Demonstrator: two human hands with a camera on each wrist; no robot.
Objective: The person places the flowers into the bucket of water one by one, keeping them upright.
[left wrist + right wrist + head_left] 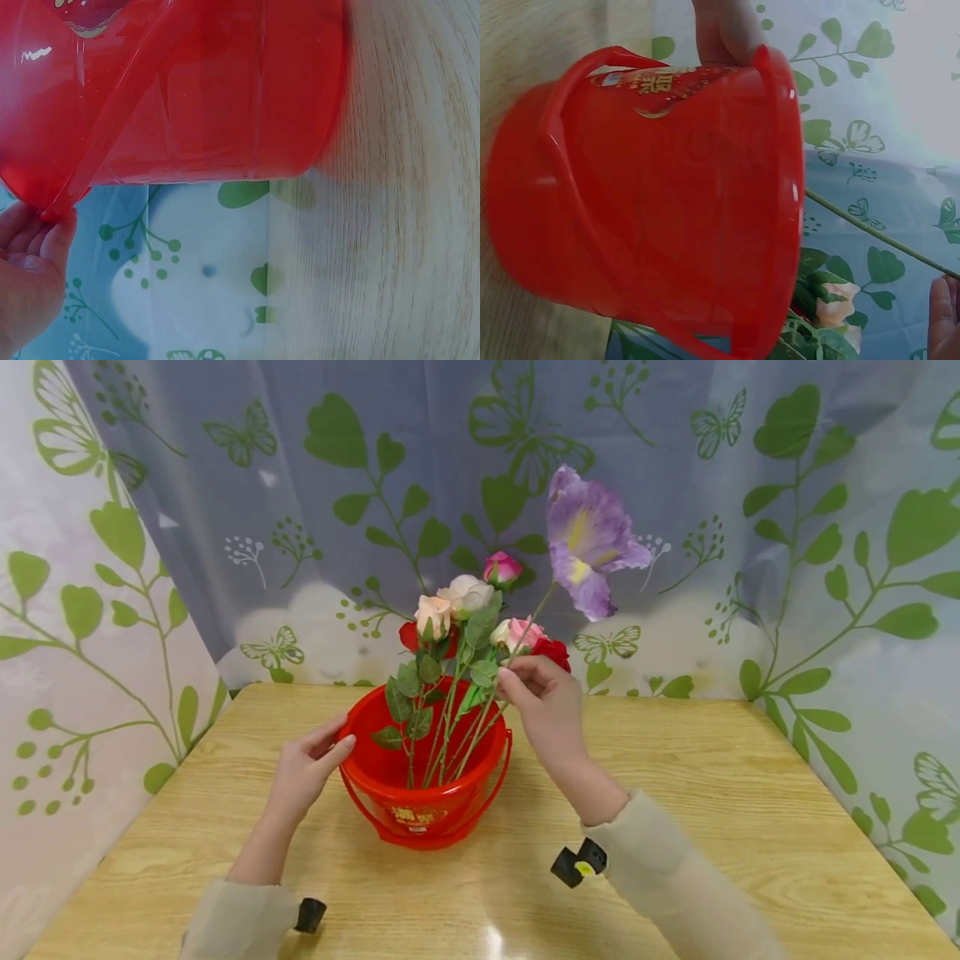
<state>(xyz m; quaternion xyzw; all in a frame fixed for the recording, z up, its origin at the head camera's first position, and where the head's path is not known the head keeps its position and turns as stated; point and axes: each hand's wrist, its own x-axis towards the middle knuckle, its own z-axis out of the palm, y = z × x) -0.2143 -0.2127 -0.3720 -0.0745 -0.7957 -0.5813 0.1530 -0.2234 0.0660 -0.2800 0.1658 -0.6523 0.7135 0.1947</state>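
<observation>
A red plastic bucket (420, 814) stands on the table, holding several artificial roses with long green stems. White and peach roses (467, 596), a pink bud (502, 568) and a red rose (551, 652) rise above its rim. My left hand (303, 768) grips the bucket's left rim; in the left wrist view its fingers (37, 244) are at the rim by the handle's end. My right hand (547, 710) pinches the stem of a tall purple iris (588, 539) above the bucket's right side. In the right wrist view this stem (885, 238) slants down into the bucket.
The bucket's red handle (498, 793) hangs down against its front. Beneath is a light wood-grain table (697, 827). A curtain (420, 443) printed with green leaves and butterflies hangs behind the table and along both sides.
</observation>
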